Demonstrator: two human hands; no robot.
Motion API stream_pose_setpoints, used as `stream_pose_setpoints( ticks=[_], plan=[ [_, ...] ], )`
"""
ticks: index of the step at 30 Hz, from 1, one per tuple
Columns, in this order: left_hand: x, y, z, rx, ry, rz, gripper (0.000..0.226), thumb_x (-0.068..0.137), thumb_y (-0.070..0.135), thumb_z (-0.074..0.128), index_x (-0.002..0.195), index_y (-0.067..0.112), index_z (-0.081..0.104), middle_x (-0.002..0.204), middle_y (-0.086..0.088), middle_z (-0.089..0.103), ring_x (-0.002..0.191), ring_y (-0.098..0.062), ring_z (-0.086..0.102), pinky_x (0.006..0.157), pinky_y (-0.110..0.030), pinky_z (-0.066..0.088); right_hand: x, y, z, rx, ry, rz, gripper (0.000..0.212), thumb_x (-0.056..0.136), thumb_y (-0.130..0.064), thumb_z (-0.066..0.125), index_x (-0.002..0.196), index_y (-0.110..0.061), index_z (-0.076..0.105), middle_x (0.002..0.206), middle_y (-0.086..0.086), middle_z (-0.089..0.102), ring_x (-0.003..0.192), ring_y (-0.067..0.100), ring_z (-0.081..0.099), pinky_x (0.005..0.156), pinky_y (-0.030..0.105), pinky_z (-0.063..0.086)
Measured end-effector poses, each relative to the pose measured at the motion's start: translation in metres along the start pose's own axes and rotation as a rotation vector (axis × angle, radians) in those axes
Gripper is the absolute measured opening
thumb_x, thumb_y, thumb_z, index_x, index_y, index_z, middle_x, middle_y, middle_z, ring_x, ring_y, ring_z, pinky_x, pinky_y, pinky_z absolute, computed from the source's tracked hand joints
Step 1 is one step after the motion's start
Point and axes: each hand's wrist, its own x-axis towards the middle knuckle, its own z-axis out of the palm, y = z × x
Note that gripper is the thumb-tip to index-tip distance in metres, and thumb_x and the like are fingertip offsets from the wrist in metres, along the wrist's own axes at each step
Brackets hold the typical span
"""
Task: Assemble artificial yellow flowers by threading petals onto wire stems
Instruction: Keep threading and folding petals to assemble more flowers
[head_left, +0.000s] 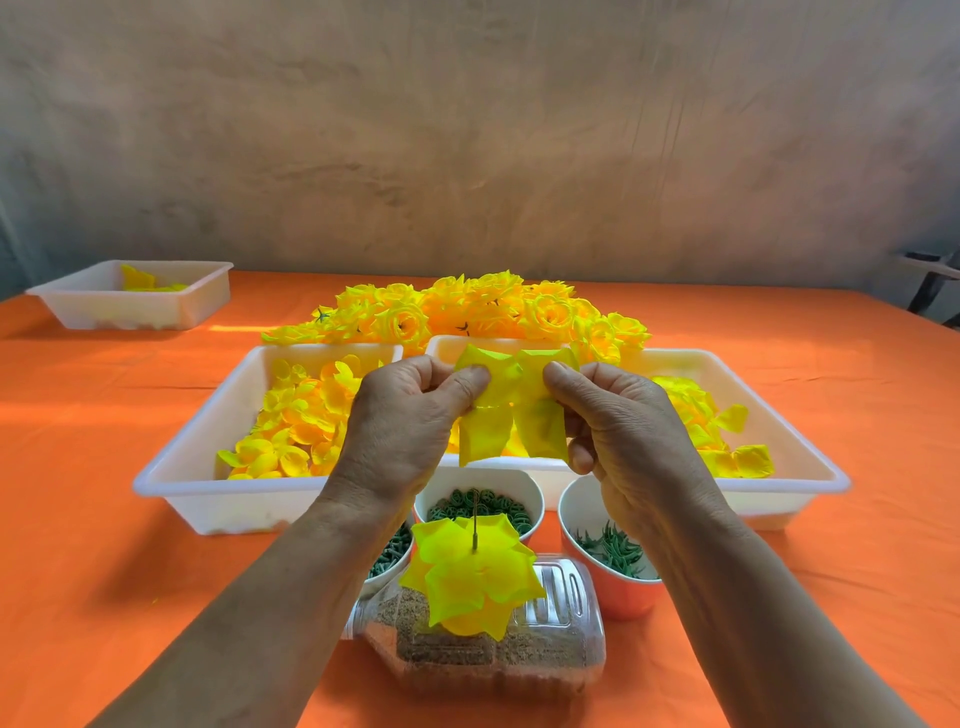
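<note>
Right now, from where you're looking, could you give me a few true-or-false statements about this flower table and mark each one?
1. The left hand and right hand both pinch one petal piece. True.
2. The wire stands bare. False: yellow petals are already threaded on it.
3. The finished roses lie behind the trays. True.
4. The cups hold yellow petals. False: they hold green parts.
</note>
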Motion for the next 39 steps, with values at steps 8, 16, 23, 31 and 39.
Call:
stream_pose_setpoints(
  ticks=[8,16,23,31,39],
  plan=[
    [-0.003,0.007,-0.006,-0.293,-0.289,-0.384,0.069,0.044,0.042,0.085,0.103,0.015,0.060,0.099,-0.010,0.069,0.085,-0.021,0.071,0.067,-0.031,0.059,0.002,0.001,-0.002,0.045,-0.006,0.032,0.018,0.092,-0.022,0.062,0.079,-0.011,0.061,0.073,0.012,0.060,0.052,0.014,0.050,0.034,0.018,0.033],
    [-0.004,0.004,-0.010,-0.373,-0.284,-0.402,0.029,0.086,-0.007,0.061,0.109,0.010,0.061,0.090,-0.012,0.075,0.077,-0.025,0.075,0.069,-0.030,0.062,0.001,0.002,-0.002,0.074,0.025,0.032,0.018,0.094,-0.019,0.059,0.078,-0.010,0.059,0.061,0.001,0.060,0.044,0.007,0.051,0.033,0.017,0.032],
    [-0.002,0.000,-0.011,-0.448,-0.273,-0.373,0.033,0.084,-0.012,0.061,0.110,0.010,0.058,0.088,-0.015,0.076,0.081,-0.032,0.075,0.066,-0.032,0.061,0.001,0.002,-0.002,0.068,0.048,0.055,0.019,0.095,-0.019,0.059,0.078,-0.011,0.059,0.065,0.006,0.056,0.047,0.012,0.046,0.034,0.018,0.031],
    [-0.008,-0.004,-0.016,-0.405,-0.249,-0.349,0.036,0.083,-0.007,0.065,0.113,0.010,0.054,0.090,-0.019,0.074,0.077,-0.029,0.075,0.061,-0.029,0.059,-0.007,0.002,0.005,-0.029,-0.057,0.121,0.012,0.087,-0.022,0.068,0.093,-0.014,0.061,0.076,0.008,0.057,0.046,0.013,0.042,0.040,0.023,0.034],
    [-0.019,0.002,-0.034,-0.386,-0.303,-0.259,0.050,0.080,-0.016,0.057,0.102,0.030,0.059,0.085,-0.011,0.070,0.081,-0.026,0.072,0.068,-0.032,0.059,-0.014,0.008,0.013,0.021,-0.097,0.109,0.018,0.086,-0.001,0.066,0.093,-0.013,0.055,0.067,0.008,0.067,0.042,0.014,0.049,0.038,0.022,0.034]
  ],
)
